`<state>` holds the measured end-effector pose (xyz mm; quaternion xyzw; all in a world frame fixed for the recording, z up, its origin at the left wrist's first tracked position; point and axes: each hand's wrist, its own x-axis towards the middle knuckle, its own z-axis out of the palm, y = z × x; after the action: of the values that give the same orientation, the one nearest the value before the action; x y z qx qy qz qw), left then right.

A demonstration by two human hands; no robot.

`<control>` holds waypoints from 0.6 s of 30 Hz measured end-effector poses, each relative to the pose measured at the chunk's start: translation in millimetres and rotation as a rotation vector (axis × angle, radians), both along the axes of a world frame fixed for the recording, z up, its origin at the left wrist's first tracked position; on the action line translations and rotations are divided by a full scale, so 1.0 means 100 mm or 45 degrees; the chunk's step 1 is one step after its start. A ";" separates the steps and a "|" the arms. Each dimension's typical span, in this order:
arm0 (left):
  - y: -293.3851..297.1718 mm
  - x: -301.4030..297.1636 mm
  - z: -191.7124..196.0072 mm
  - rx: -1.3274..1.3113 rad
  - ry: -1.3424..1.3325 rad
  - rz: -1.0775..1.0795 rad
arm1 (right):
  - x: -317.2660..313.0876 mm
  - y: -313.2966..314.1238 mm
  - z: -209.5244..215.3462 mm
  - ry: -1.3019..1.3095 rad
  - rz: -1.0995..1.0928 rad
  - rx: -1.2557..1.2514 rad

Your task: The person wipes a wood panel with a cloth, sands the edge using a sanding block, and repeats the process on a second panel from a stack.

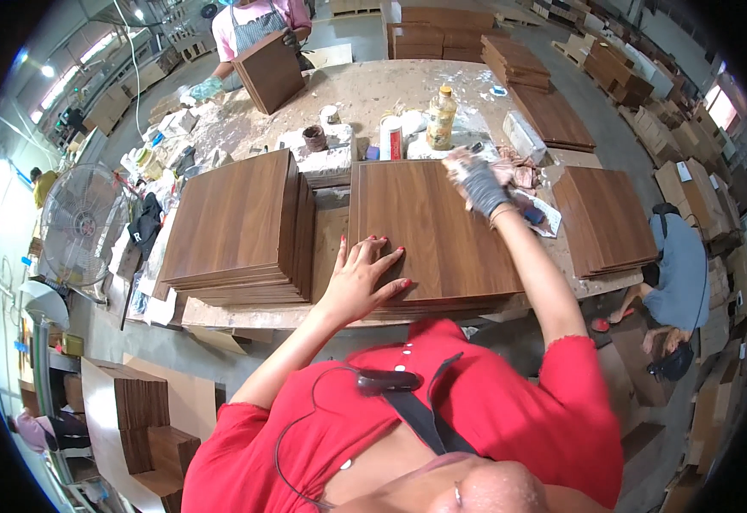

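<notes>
A stack of brown wood-grain boards (433, 222) lies right in front of me on the worktable. My left hand (363, 272) rests flat on the top board near its left front edge, fingers spread, nothing in it. A grey glove covers my right hand (481, 184), which is at the board's far right corner. Its fingers are closed around something pale and pinkish that blurs into the fingers; I cannot make out what it is. Crumpled pink rags (523, 177) lie just to the right of that hand.
More board stacks stand left (232, 222) and right (604, 218). Beyond mine are a yellow-capped bottle (440, 118), a red-and-white can (391, 138) and a brown-stained jar (314, 138). Across the table a person holds a board (268, 73). A fan (83, 224) stands left; another person (677, 274) bends at right.
</notes>
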<state>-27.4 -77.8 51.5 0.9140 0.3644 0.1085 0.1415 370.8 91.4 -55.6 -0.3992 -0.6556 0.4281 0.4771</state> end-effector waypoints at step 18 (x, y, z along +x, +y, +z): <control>0.01 0.33 -0.08 0.063 0.014 0.106 | 0.51 -1.51 0.41 -0.461 -0.831 -0.223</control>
<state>5.9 -76.6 43.6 0.9018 0.4002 0.1183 0.1120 421.7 -59.4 -14.9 -0.6952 -0.5286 0.2307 0.4290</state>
